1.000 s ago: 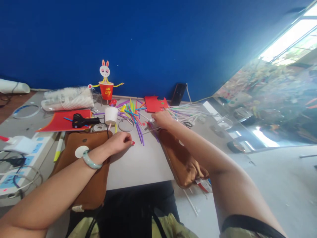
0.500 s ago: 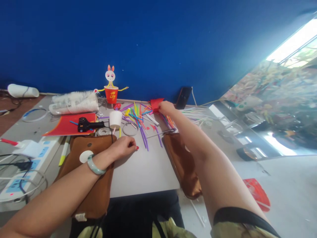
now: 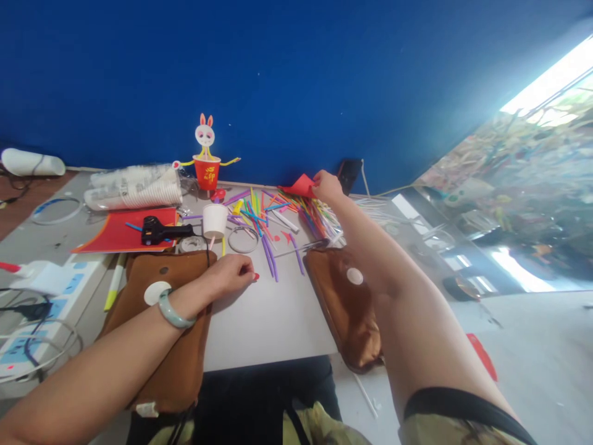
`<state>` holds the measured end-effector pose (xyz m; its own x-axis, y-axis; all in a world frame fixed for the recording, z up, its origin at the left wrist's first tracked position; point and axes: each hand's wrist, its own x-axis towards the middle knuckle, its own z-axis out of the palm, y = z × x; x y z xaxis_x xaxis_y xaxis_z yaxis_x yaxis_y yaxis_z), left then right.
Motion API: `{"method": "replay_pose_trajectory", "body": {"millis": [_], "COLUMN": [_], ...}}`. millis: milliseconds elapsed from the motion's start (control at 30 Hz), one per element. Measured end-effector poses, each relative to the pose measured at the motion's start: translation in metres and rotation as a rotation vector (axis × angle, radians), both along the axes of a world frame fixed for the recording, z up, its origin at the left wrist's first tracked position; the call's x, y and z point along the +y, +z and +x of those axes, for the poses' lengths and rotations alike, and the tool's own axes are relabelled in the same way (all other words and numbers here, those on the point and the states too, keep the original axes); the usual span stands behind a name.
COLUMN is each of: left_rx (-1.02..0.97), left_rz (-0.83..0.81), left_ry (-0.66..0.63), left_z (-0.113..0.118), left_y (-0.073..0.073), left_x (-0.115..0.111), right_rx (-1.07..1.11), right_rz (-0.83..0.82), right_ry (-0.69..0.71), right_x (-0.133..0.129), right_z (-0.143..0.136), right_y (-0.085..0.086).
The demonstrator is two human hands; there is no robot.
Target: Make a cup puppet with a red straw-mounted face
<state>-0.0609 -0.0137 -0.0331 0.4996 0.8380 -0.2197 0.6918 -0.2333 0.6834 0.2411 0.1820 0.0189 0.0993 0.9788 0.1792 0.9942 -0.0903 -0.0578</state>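
Note:
At the back of the table my right hand pinches a piece of red paper. The paper lies over a bundle of coloured pipe cleaners. My left hand is curled closed above the front of the table, beside a brown pouch-like pad. A small red spot shows at its fingertips; whether it is a nail or a scrap, I cannot tell. Loose pipe cleaners lie between the hands, near a white paper cup standing bottom up.
A red cup with a rabbit figure stands at the back. Leftward are stacked paper cups, a black glue gun on red sheets, and a power strip. A second brown pad lies under my right arm; a phone leans behind.
My right hand has moved up and slightly right, lifting the red paper's near side and uncovering more of the pipe cleaner bundle. My left hand stays closed in about the same place.

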Motion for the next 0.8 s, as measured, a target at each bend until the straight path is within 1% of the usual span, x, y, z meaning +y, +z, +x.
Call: {"method": "replay_pose_trajectory", "body": {"millis": [100, 167, 367, 433, 467, 533, 600, 667, 733, 800], "left_rx": [0.018, 0.030, 0.015, 0.014, 0.012, 0.003, -0.004, -0.012, -0.018, -0.021], "left_rz": [-0.004, 0.005, 0.037, 0.041, 0.043, 0.048, 0.046, 0.042, 0.043, 0.047], "left_ry": [0.008, 0.008, -0.020, -0.022, -0.023, -0.024, -0.021, -0.020, -0.021, -0.020], "left_z": [0.001, 0.001, -0.001, -0.001, -0.001, -0.001, -0.001, 0.000, 0.000, -0.001], "left_y": [0.002, 0.002, 0.002, 0.002, 0.003, 0.002, 0.002, 0.000, -0.002, -0.003], "left_x": [0.000, 0.000, -0.001, -0.002, -0.002, -0.001, -0.001, 0.000, 0.000, 0.001], "right_rx": [0.007, 0.003, -0.014, -0.010, -0.012, -0.032, -0.085, -0.161, -0.243, -0.316], "right_rz": [-0.053, -0.107, -0.405, -0.455, -0.460, -0.451, -0.449, -0.488, -0.549, -0.589], "right_ry": [0.096, 0.179, 0.414, 0.458, 0.469, 0.471, 0.456, 0.438, 0.426, 0.417], "right_x": [-0.006, -0.015, -0.050, -0.056, -0.056, -0.055, -0.052, -0.053, -0.060, -0.072], "right_z": [0.001, -0.002, -0.028, -0.031, -0.030, -0.020, -0.004, 0.016, 0.033, 0.044], "right_y": [0.007, 0.006, -0.017, -0.018, -0.015, -0.003, 0.012, 0.021, 0.021, 0.013]}}
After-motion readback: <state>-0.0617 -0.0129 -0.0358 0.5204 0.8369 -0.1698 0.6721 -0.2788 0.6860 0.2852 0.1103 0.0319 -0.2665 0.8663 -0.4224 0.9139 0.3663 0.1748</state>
